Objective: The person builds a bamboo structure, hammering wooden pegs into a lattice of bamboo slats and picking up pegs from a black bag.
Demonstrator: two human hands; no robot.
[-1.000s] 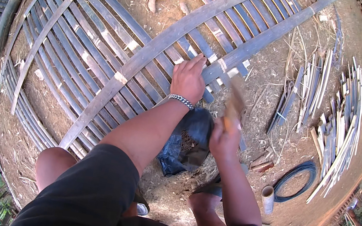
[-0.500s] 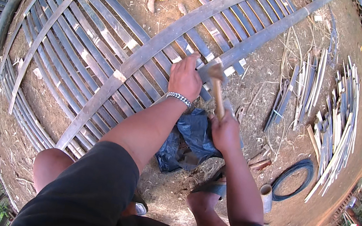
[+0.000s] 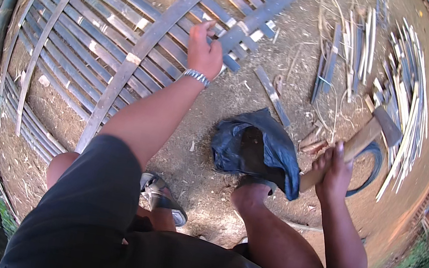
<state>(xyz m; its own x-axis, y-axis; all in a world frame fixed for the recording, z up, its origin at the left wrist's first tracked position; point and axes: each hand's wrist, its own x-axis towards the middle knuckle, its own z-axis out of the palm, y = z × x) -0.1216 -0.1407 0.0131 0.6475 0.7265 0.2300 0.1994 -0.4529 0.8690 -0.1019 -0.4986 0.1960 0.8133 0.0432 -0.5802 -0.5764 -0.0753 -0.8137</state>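
A lattice of dark bamboo slats (image 3: 146,33) lies on the ground at the upper left, crossed by wider strips. My left hand (image 3: 206,52), with a chain bracelet on its wrist, rests at the lattice's near right corner. Its fingers reach onto the slats, the thumb is apart from them, and I see nothing held. Out to the right, my right hand (image 3: 335,174) is closed round the wooden handle of a hammer (image 3: 360,138), whose dark metal head points up and right. Between my hands a black plastic bag (image 3: 230,140) lies open, its brownish contents unclear.
A loose bamboo strip (image 3: 273,95) lies beyond the bag. Bundles of split slats (image 3: 408,128) spread at the right, with a coil of dark wire (image 3: 372,179) behind the hammer. My sandaled foot (image 3: 163,199) stands nearer my body.
The hammer has swung from the lattice corner beside my left hand out to the right. My left hand stays at the corner. The view has shifted, and the black bag now shows fully.
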